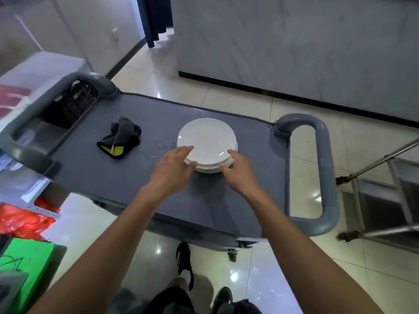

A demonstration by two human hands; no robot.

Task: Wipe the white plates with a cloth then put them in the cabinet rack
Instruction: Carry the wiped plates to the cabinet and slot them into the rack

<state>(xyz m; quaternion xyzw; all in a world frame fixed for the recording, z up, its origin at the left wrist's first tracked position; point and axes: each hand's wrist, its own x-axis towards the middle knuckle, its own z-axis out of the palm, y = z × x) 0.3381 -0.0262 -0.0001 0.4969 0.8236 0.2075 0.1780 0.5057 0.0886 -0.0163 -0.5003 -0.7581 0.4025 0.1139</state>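
A stack of several white plates (205, 138) sits on the grey cart top (127, 177). My left hand (173, 167) lies at the stack's near left edge, fingers on the top plate's rim and thumb at the side of the stack. At the near right edge, my right hand (238, 168) has a finger on the top rim and others curled against the lower plates. A crumpled black cloth with a yellow patch (120, 139) lies on the cart, left of the plates, apart from both hands.
The cart has grey loop handles at the left (27, 150) and right (324, 177). A dark basket (72, 105) sits beyond the left end. A metal frame (374, 200) stands to the right, red and green items to the left. Water droplets lie beside the plates.
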